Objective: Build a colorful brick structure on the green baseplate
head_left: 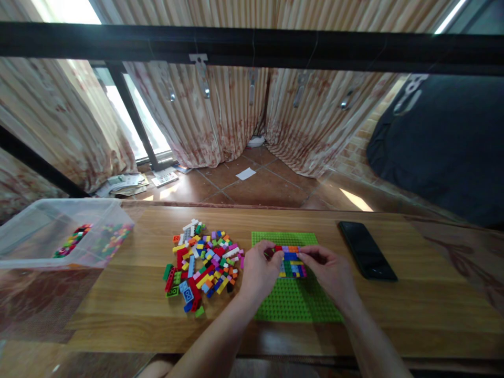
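A green studded baseplate (299,304) lies on the wooden table. A small block of coloured bricks (292,261) is built on it near the middle. My left hand (258,270) rests at the block's left side, its fingers pinched on a red brick (278,248) at the block's top left corner. From the right, my right hand (328,270) reaches in, fingertips pressed on the block's top right edge. A loose pile of coloured bricks (202,262) lies just left of the baseplate.
A clear plastic bin (59,236) with several bricks inside stands at the table's left end. A black phone (367,249) lies flat right of the baseplate. Beyond the far table edge are tiled floor, curtains and a black bar overhead.
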Tool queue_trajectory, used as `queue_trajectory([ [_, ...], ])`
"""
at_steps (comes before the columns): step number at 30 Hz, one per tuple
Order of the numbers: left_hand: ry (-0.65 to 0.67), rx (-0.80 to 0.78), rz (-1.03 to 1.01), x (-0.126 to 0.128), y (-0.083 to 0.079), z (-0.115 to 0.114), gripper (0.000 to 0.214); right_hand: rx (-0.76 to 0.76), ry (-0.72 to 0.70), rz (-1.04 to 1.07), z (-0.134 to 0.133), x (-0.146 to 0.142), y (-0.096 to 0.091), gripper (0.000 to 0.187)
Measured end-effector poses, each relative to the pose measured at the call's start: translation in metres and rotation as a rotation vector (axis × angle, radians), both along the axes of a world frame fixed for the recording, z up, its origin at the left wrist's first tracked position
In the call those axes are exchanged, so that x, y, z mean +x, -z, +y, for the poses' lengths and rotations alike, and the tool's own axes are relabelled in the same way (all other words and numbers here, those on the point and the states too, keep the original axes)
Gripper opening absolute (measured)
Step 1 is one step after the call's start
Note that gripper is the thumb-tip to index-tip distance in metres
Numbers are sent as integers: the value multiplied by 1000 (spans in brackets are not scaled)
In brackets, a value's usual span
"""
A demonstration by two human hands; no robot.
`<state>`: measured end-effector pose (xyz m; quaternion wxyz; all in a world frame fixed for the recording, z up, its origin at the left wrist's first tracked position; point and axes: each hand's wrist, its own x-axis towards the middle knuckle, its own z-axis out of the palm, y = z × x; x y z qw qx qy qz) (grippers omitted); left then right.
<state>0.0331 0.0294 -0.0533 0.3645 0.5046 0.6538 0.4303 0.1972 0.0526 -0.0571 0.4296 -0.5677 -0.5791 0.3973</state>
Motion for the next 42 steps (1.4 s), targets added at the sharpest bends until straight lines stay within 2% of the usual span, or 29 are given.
queue_trajectory([
  [8, 7, -11, -13, 0, -2, 1, 19, -214, -3, 274, 5, 1, -3, 38],
  [17, 7, -22, -35, 0, -3, 1, 17, -221, -34, 236, 8, 1, -1, 41],
  [22, 16, -33, -33, -2, -2, 2, 17, -212, 11, 216, 6, -2, -4, 38],
  [30, 121, 0, -62, -10, 7, 4, 24, -370, -21, 415, 3, -1, -12, 33],
  [36, 127, -3, -86, -13, 4, 5, 34, -332, 14, 376, 5, -2, -10, 35],
  [42, 160, -36, -46, -12, 3, 2, 24, -321, 29, 335, 5, -7, -9, 38],
])
